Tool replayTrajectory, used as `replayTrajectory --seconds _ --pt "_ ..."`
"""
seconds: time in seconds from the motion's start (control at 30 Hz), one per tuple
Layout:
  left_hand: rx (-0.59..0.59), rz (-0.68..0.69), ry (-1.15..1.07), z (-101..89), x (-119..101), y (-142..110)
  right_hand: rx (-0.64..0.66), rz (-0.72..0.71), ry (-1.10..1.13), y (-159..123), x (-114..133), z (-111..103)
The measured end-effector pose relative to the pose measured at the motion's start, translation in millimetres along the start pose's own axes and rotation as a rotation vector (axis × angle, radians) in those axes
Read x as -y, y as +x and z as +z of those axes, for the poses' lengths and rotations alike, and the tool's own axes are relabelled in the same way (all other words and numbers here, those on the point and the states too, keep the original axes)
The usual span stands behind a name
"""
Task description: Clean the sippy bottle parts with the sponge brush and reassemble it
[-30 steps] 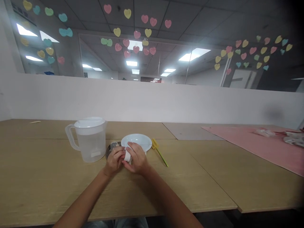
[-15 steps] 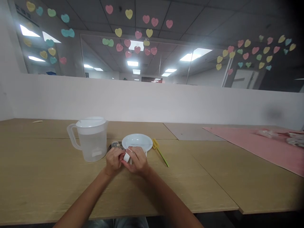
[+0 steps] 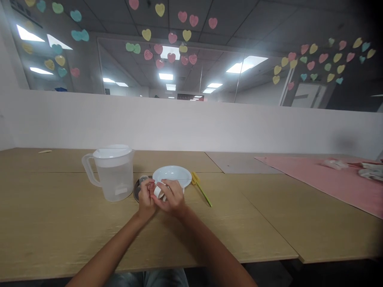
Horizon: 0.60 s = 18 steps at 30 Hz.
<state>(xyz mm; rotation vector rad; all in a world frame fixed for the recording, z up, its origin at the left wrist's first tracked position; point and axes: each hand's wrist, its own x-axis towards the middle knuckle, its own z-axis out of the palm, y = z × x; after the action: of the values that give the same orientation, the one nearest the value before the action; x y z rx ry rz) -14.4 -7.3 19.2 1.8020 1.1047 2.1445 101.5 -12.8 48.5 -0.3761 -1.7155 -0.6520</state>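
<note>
My right hand [image 3: 171, 198] is closed around a small white rounded object [image 3: 158, 192], whose kind I cannot make out. Against its left side, my left hand [image 3: 147, 198] has its fingers bent and pressed to it. Just behind the hands lies a shallow white bowl [image 3: 172, 172], partly covered by my fingers. A dark round dish [image 3: 137, 190] shows at the left hand's far side, with a small clear rounded item [image 3: 143, 179] by it. Some white edge also peeks out behind my right hand, mostly hidden.
To the left stands a translucent lidded pitcher [image 3: 116, 175] with liquid in it. A yellow-headed brush-like tool with a green handle [image 3: 204, 195] lies right of the bowl. Farther right, a pink cloth [image 3: 314, 175] covers the table [image 3: 74, 231]; a white wall [image 3: 191, 123] rises behind.
My left hand has turned more upright and its fingers have shifted on the white object. More of the dark dish now shows. The whole view has tilted slightly.
</note>
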Motion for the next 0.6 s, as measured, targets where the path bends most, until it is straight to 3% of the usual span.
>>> replayTrajectory --seconds 0.17,0.27,0.43,0.6 --pt "0.051 0.069 0.082 1.8 12.6 0.5 -0.014 -0.001 -0.02 -1.6 -6.7 -1.8" --pt "0.076 0.177 0.122 3.7 18.2 2.8 -0.007 0.009 0.002 -1.5 -7.2 -2.1" --pt "0.029 0.403 0.215 4.5 20.1 5.4 -0.064 0.005 0.068 2.4 -5.0 -5.2" --pt "0.03 0.478 0.24 2.8 19.5 5.8 -0.066 0.019 0.087 3.6 -3.9 -8.2"
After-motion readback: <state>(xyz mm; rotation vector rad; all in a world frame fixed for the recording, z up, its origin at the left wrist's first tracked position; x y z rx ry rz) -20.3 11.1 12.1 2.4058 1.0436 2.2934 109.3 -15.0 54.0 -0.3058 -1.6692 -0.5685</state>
